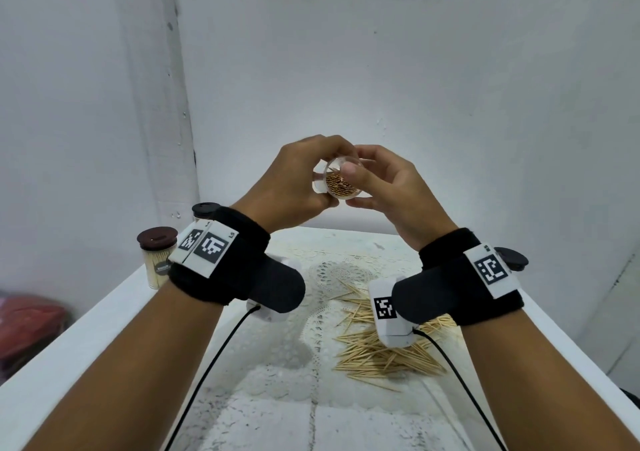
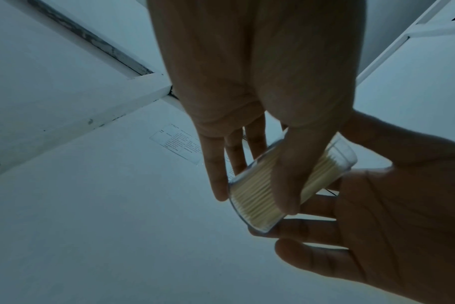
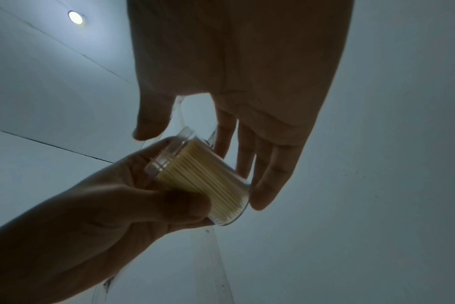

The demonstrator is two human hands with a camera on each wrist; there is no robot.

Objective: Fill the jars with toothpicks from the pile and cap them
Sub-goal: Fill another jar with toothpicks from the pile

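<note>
Both hands are raised above the table with one clear jar [image 1: 341, 183] between them. It is packed with toothpicks and has no cap, its mouth turned toward me. My left hand [image 1: 325, 173] grips the jar round its side, thumb [image 2: 286, 185] across the wall and fingers behind. My right hand [image 1: 356, 187] lays its thumb over the mouth, on the toothpick tips, with its fingers [image 3: 260, 185] under the base. The loose pile of toothpicks [image 1: 381, 346] lies on the table below my right wrist. A black cap [image 1: 512, 258] lies at the right edge.
Two capped, filled jars stand at the table's back left corner, one with a brown cap [image 1: 157, 260] and one with a black cap [image 1: 204, 211]. A lace cloth [image 1: 329, 274] covers the white table. White walls close in behind and to the left. Something red [image 1: 27, 322] lies beyond the left edge.
</note>
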